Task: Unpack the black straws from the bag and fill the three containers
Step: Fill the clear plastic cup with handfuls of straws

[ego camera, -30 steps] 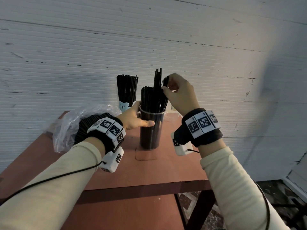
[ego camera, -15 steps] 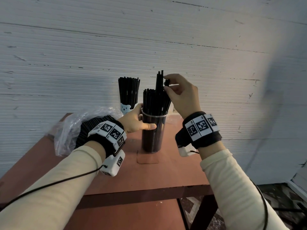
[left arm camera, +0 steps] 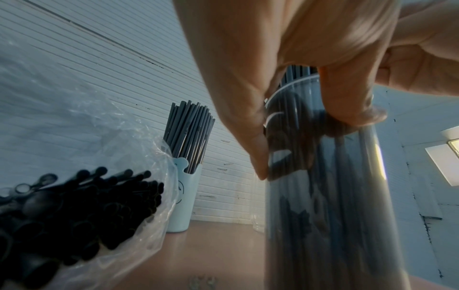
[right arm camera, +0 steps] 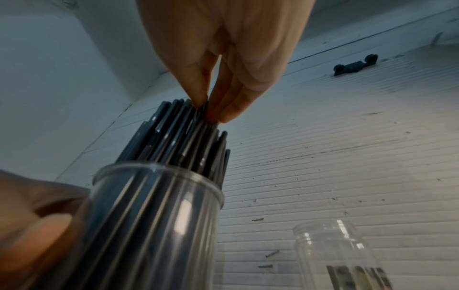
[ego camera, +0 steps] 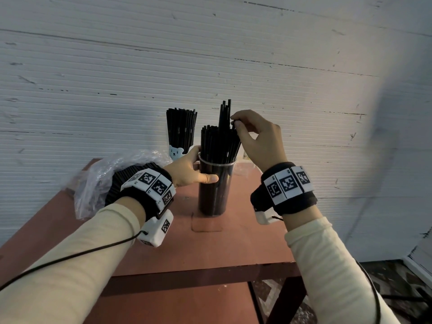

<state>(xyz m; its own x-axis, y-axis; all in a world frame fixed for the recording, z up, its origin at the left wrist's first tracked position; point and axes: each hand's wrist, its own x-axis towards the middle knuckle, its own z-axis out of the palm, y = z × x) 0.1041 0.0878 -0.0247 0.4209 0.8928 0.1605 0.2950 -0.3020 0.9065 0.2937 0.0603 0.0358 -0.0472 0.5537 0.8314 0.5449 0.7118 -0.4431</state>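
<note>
A tall clear tumbler (ego camera: pixel 216 190) (left arm camera: pixel 330 196) (right arm camera: pixel 154 225) packed with black straws (ego camera: pixel 218 143) (right arm camera: pixel 188 141) stands mid-table. My left hand (ego camera: pixel 190 169) (left arm camera: pixel 285 78) grips it just under the rim. My right hand (ego camera: pixel 256 136) (right arm camera: pixel 218 78) pinches the tops of a few straws at the bundle's right side; some straws beside it stick up higher. A bear cup (ego camera: pixel 175 152) (left arm camera: pixel 182 198) full of straws stands behind. An empty clear jar (right arm camera: pixel 340 255) stands to the right. The plastic bag (ego camera: pixel 98 183) (left arm camera: pixel 82 196) of straws lies at left.
The red-brown table (ego camera: pixel 245 242) stands against a white ribbed wall (ego camera: pixel 117 78). Its front edge is near me, and floor shows below at right. A dark bracket (right arm camera: pixel 355 65) is fixed to the wall.
My right hand has lowered slightly, pushing the pinched straws further down into the tumbler. My left hand has kept its grip on the tumbler.
</note>
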